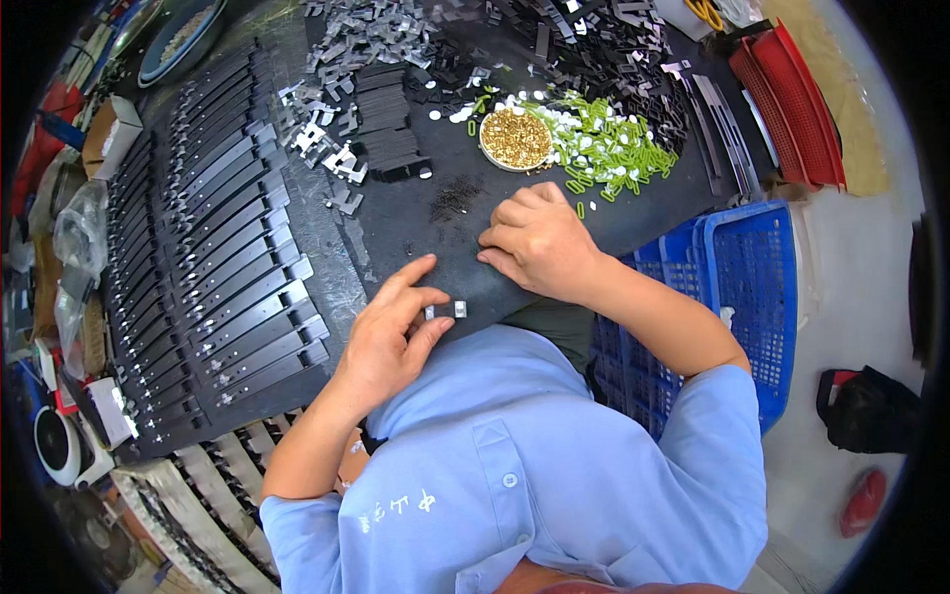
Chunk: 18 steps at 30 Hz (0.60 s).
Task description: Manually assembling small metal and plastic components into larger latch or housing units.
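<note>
My left hand point(392, 327) is at the table's near edge, thumb and fingers curved around a small silver metal piece point(460, 309). Part of that piece shows between the thumb and a finger, and its block-like end sticks out past the fingertips. Farther right, my right hand point(542, 243) is closed low over the black tabletop with its fingers curled together. Whatever its fingertips hold is hidden. Just left of it lies a loose patch of tiny dark screws point(453, 198). A round white tub of small gold-coloured parts point(516, 139) stands beyond the right hand.
Green oval rings point(618, 148) mixed with white bits lie beside the tub. Stacked black strips point(386, 124) and silver clips point(371, 35) lie farther back. Long black rails point(237, 267) in rows cover the left side. A blue crate point(752, 297) and red baskets point(787, 104) are at right.
</note>
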### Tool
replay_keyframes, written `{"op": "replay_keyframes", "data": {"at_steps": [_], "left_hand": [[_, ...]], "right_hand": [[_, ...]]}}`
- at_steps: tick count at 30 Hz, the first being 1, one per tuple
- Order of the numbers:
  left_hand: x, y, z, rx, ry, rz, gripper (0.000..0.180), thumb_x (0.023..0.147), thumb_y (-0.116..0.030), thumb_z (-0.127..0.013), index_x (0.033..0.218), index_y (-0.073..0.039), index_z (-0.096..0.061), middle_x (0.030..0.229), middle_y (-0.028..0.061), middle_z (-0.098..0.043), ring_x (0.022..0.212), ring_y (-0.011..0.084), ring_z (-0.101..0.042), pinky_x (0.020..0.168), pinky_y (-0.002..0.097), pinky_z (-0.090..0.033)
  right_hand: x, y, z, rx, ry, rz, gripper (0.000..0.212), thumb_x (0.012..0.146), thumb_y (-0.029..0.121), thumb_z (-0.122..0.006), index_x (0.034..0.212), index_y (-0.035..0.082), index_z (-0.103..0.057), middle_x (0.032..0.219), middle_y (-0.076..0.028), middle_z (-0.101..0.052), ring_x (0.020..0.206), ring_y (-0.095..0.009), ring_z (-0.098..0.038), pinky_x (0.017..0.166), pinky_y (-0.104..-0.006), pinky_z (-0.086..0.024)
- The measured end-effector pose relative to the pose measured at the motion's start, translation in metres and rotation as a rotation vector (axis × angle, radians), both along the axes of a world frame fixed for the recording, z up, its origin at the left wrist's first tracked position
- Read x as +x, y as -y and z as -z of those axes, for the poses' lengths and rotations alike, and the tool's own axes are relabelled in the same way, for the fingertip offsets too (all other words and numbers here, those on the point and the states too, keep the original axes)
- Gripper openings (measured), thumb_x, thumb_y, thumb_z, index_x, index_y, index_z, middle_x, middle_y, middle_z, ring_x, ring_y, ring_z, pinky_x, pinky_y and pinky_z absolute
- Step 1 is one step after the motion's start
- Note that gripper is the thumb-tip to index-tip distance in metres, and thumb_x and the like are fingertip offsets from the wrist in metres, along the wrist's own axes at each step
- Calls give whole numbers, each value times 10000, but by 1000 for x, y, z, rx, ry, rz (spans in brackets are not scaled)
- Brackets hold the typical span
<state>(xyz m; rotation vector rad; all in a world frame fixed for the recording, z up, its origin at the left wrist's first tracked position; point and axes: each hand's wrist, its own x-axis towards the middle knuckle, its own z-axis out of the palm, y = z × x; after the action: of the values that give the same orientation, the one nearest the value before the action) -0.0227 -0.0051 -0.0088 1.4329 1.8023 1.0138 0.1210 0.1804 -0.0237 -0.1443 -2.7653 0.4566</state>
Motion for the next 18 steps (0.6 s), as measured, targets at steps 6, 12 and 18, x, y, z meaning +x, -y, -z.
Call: {"op": "replay_keyframes", "data": {"at_steps": [6,12,18], "left_hand": [[1,-4,0,1,70,60,215,755,-55,-684,958,-47,-611,1291,164,-490,840,211,-620,657,293,-491],[-7,-23,11,-21,8,176,178,789,-116,-660,948,-65,-600,1297,187,-482,727,283,-621,645,338,-483],[-10,7,3,-74,8,69,188,785,-93,-662,956,-44,-600,1244,182,-521,691,246,-617,611,303,-481]], "right_hand": [[3,-2,5,26,2,-23,97,670,139,-691,732,87,-638,730,-19,-533,766,-192,-519,726,-342,-379],[4,0,6,204,-64,-69,137,653,136,-633,780,83,-637,743,-11,-522,758,-181,-517,753,-347,-393],[-7,-4,1,209,-22,-79,118,652,136,-632,760,90,-623,731,-6,-507,760,-181,-519,755,-346,-403]]}}
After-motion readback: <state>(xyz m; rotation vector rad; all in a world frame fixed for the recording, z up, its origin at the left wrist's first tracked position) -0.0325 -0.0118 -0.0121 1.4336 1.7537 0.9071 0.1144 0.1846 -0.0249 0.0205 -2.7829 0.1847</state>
